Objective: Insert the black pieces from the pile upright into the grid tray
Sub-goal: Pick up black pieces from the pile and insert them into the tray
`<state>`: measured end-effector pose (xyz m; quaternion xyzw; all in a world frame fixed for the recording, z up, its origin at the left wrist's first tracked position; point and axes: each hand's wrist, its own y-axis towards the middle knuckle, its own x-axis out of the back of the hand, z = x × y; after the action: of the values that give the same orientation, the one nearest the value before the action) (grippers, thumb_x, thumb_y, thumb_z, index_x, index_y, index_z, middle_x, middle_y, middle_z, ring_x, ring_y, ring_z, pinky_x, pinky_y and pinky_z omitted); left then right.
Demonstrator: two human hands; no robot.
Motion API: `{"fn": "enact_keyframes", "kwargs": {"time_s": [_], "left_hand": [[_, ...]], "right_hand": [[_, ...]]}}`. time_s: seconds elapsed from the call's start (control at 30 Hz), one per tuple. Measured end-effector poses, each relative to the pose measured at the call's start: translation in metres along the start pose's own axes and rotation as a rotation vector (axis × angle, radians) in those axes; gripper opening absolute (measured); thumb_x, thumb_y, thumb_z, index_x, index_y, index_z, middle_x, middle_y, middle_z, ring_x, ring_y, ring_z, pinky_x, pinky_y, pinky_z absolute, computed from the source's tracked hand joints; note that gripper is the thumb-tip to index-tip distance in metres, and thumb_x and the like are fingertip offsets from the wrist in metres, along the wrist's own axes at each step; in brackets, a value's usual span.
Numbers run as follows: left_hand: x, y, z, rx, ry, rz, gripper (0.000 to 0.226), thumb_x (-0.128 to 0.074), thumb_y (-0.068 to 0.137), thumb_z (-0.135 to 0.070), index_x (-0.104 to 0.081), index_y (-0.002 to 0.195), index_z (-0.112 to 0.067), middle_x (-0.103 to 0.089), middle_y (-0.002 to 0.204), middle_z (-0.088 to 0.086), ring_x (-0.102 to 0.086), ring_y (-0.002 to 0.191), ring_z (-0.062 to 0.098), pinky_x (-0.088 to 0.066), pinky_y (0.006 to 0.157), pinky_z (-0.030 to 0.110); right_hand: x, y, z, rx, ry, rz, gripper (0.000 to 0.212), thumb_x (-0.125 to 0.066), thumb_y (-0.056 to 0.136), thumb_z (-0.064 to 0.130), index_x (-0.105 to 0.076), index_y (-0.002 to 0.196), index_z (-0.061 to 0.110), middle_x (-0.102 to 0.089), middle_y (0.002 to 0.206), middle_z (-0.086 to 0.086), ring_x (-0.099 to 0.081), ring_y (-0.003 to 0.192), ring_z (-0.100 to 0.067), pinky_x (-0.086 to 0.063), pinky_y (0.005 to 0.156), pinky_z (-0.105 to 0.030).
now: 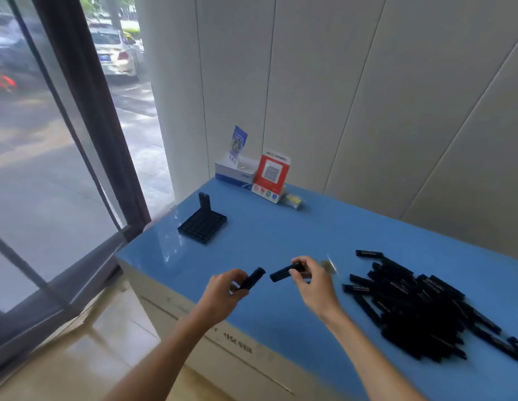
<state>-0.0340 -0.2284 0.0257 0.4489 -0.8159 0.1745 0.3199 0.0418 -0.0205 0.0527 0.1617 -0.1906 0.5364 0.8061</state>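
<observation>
A pile of long black pieces (pixel 419 311) lies on the right of the blue table top. The black grid tray (pixel 202 226) sits at the table's far left, with one black piece (pixel 204 201) standing upright at its back corner. My left hand (pixel 227 290) grips one black piece (pixel 254 278), tilted up to the right, above the table's front edge. My right hand (pixel 312 282) pinches another black piece (pixel 285 272) that points left toward the first one. The two held pieces are a small gap apart.
A white-and-blue box (pixel 236 170) with a blue QR card, a red QR stand (pixel 270 175) and a small yellow packet (pixel 293 201) stand at the table's back by the wall. A clear scrap (pixel 330 266) lies behind my right hand. A glass window is on the left.
</observation>
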Motion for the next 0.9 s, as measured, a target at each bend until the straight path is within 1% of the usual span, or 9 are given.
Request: {"fn": "enact_keyframes", "kwargs": {"time_s": [0.1, 0.17, 0.3, 0.47, 0.53, 0.63, 0.73, 0.83, 0.9], "left_hand": [[0.039, 0.008, 0.032, 0.008, -0.001, -0.019, 0.027, -0.061, 0.089, -0.014, -0.054, 0.114, -0.022, -0.057, 0.100, -0.010, -0.058, 0.080, 0.007, -0.044, 0.069, 0.021], [0.062, 0.015, 0.047, 0.016, -0.015, -0.037, 0.031, -0.061, 0.089, -0.013, -0.053, 0.117, -0.020, -0.058, 0.101, -0.007, -0.060, 0.078, 0.009, -0.046, 0.070, 0.023], [0.091, 0.036, 0.074, 0.023, -0.024, -0.027, 0.037, -0.061, 0.089, -0.013, -0.048, 0.123, -0.022, -0.058, 0.104, -0.005, -0.061, 0.077, 0.007, -0.050, 0.071, 0.023], [0.114, 0.082, 0.103, 0.026, -0.022, -0.038, 0.055, -0.061, 0.089, -0.012, -0.036, 0.135, -0.028, -0.054, 0.107, -0.003, -0.064, 0.076, 0.010, -0.052, 0.072, 0.024], [0.123, 0.106, 0.109, 0.012, -0.015, -0.051, 0.062, -0.063, 0.087, -0.010, -0.034, 0.135, -0.035, -0.055, 0.104, -0.002, -0.063, 0.076, 0.013, -0.052, 0.071, 0.023], [0.136, 0.140, 0.108, -0.023, -0.036, -0.017, 0.068, -0.062, 0.087, -0.006, -0.030, 0.133, -0.045, -0.052, 0.100, -0.010, -0.065, 0.076, 0.011, -0.051, 0.067, 0.019], [0.148, 0.177, 0.107, -0.073, -0.022, -0.005, 0.066, -0.061, 0.087, -0.008, -0.030, 0.121, -0.055, -0.056, 0.102, -0.008, -0.066, 0.077, 0.011, -0.053, 0.067, 0.019], [0.153, 0.211, 0.110, -0.100, -0.019, -0.039, 0.055, -0.064, 0.086, -0.012, -0.039, 0.122, -0.044, -0.061, 0.097, -0.004, -0.064, 0.072, 0.005, -0.054, 0.069, 0.019], [0.155, 0.231, 0.112, -0.127, 0.004, -0.061, 0.050, -0.066, 0.085, -0.014, -0.043, 0.123, -0.034, -0.065, 0.091, -0.003, -0.062, 0.074, 0.006, -0.051, 0.072, 0.015]], "right_hand": [[-0.040, 0.019, 0.021, 0.026, -0.005, 0.000, 0.017, -0.057, 0.092, 0.016, -0.058, 0.108, 0.020, -0.062, 0.096, 0.008, -0.058, 0.089, -0.001, -0.045, 0.068, -0.009], [-0.060, 0.030, 0.034, 0.025, -0.002, 0.001, 0.019, -0.058, 0.092, 0.017, -0.058, 0.110, 0.021, -0.062, 0.096, 0.008, -0.058, 0.089, 0.001, -0.045, 0.067, -0.008], [-0.089, 0.058, 0.050, 0.011, 0.000, 0.013, 0.021, -0.059, 0.091, 0.018, -0.058, 0.112, 0.022, -0.062, 0.097, 0.009, -0.058, 0.090, 0.000, -0.045, 0.067, -0.009], [-0.115, 0.107, 0.054, -0.001, 0.022, 0.017, 0.020, -0.060, 0.090, 0.018, -0.058, 0.110, 0.023, -0.063, 0.095, 0.008, -0.060, 0.089, -0.002, -0.045, 0.067, -0.009], [-0.123, 0.130, 0.056, -0.010, 0.037, 0.022, 0.020, -0.061, 0.090, 0.017, -0.059, 0.109, 0.022, -0.063, 0.093, 0.008, -0.060, 0.087, -0.002, -0.045, 0.066, -0.007], [-0.132, 0.164, 0.060, -0.027, 0.042, 0.031, 0.020, -0.061, 0.090, 0.017, -0.059, 0.108, 0.023, -0.063, 0.092, 0.008, -0.060, 0.086, -0.003, -0.045, 0.067, -0.007], [-0.137, 0.197, 0.062, -0.034, 0.041, 0.034, 0.019, -0.062, 0.089, 0.017, -0.059, 0.107, 0.024, -0.063, 0.091, 0.009, -0.060, 0.085, -0.003, -0.044, 0.066, -0.006], [-0.144, 0.225, 0.061, -0.039, 0.039, 0.018, 0.019, -0.062, 0.089, 0.016, -0.060, 0.106, 0.023, -0.063, 0.091, 0.010, -0.059, 0.086, -0.001, -0.043, 0.067, -0.005], [-0.149, 0.239, 0.059, -0.046, 0.033, 0.005, 0.019, -0.063, 0.088, 0.017, -0.061, 0.106, 0.022, -0.063, 0.090, 0.010, -0.060, 0.085, -0.002, -0.043, 0.067, -0.005]]}}
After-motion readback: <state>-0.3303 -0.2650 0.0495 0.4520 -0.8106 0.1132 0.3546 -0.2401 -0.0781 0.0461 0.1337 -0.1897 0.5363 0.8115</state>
